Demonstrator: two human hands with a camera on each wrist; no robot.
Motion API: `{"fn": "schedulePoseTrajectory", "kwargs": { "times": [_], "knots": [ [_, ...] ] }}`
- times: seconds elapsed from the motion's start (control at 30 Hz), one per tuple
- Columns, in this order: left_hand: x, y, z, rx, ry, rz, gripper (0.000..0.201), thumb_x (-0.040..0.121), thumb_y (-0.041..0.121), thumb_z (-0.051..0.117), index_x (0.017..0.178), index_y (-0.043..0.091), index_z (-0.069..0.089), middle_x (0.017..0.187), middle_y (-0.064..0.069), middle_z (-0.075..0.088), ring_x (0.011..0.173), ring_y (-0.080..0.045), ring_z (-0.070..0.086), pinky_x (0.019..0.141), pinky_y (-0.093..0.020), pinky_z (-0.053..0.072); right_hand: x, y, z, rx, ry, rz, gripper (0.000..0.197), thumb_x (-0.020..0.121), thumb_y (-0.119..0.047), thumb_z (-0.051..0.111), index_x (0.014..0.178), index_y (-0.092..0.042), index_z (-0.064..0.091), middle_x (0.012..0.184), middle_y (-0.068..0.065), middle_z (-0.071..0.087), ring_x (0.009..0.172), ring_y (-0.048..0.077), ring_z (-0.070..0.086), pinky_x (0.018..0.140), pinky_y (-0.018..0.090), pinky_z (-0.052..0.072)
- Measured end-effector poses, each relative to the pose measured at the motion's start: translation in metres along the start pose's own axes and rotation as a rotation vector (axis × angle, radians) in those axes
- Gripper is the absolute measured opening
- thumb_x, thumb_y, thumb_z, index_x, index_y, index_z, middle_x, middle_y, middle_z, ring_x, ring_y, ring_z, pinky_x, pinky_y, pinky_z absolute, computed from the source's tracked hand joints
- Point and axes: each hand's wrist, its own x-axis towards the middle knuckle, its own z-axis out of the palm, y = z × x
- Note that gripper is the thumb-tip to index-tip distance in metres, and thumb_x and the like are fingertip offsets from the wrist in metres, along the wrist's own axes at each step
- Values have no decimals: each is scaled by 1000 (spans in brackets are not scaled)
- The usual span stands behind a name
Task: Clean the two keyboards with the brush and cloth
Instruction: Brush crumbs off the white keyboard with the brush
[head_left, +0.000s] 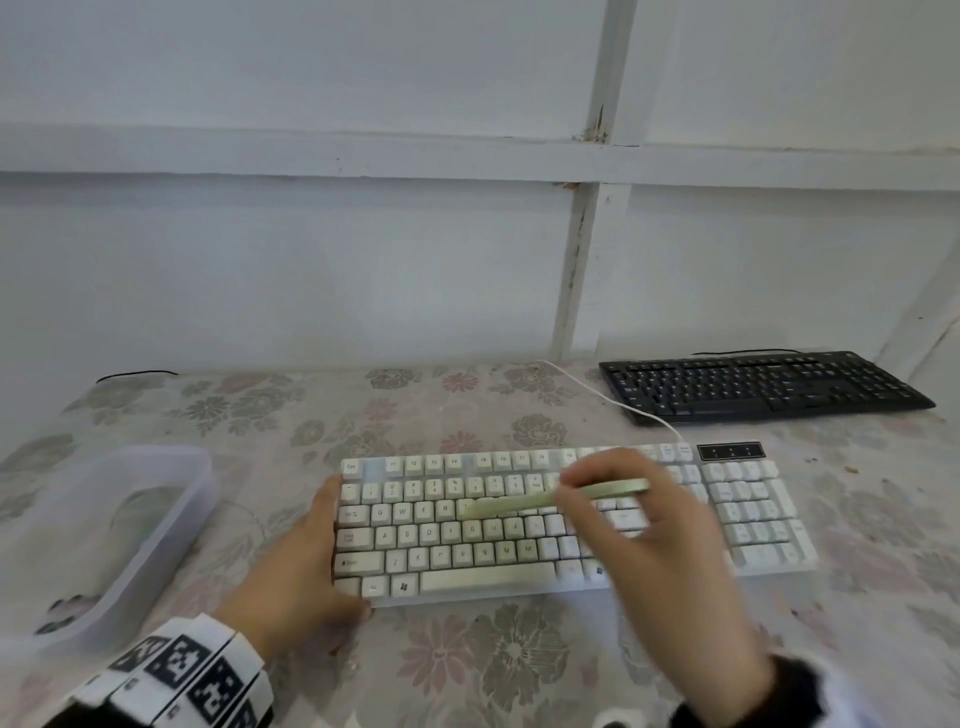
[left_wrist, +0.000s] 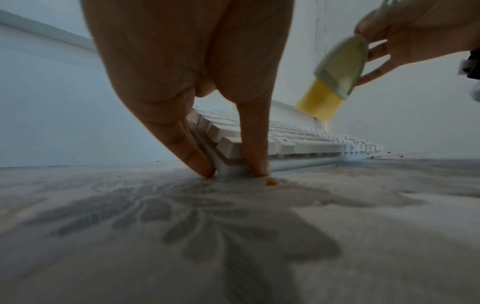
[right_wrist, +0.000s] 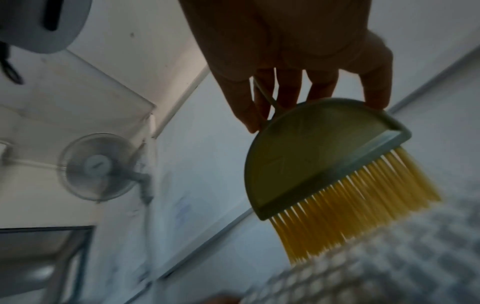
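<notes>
Brush (right_wrist: 319, 156) bristles point down, seemingly touching white keyboard (head_left: 498, 535).

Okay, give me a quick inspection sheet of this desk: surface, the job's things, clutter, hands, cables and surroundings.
Surface: table under a floral cover; small orange crumbs by the keyboard's front edge.
Job's things: white keyboard near; black keyboard far right; brush, yellow bristles over the white keys. Cloth: nothing seen.
Clutter: clear plastic tub at left.
Hands: left hand steadies the white keyboard's left end; right hand grips the brush.
Cables: white cable; black cable.
Surroundings: white panelled wall; wall fan.
</notes>
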Motion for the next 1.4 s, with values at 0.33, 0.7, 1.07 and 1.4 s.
{"fn": "schedulePoseTrajectory", "kwargs": {
  "times": [0.33,0.7,1.07,1.4],
  "knots": [
    [3,4,0,22,49,36,96,62,38,78,137,37,18,114,24,51,101,1,56,91,-27,50,-18,-15,105,-139,-147,-137,21,79,-53,36,94,-41,44,94,-19,57,91,3,48,90,24,29],
    [0,8,-1,1,36,42,98,59,18,78,129,46,14,107,21,57,93,4,59,71,-13,47,-11,-1,87,-291,-102,-33,41,70,-57,17,86,-37,50,91,-18,58,92,7,48,88,35,28],
    [0,6,0,-4,29,12,105,59,12,76,136,42,12,107,16,59,91,-3,62,73,-19,52,-7,-6,83,-317,-203,-16,41,69,-61,13,93,-40,41,97,-18,55,96,5,46,93,36,28],
    [2,5,0,9,30,12,104,56,17,76,135,43,13,108,17,59,92,-3,62,78,-25,54,-14,-9,87,-366,-122,-92,14,78,-48,37,85,-37,42,82,-20,56,80,4,52,83,33,34]
  ]
}}
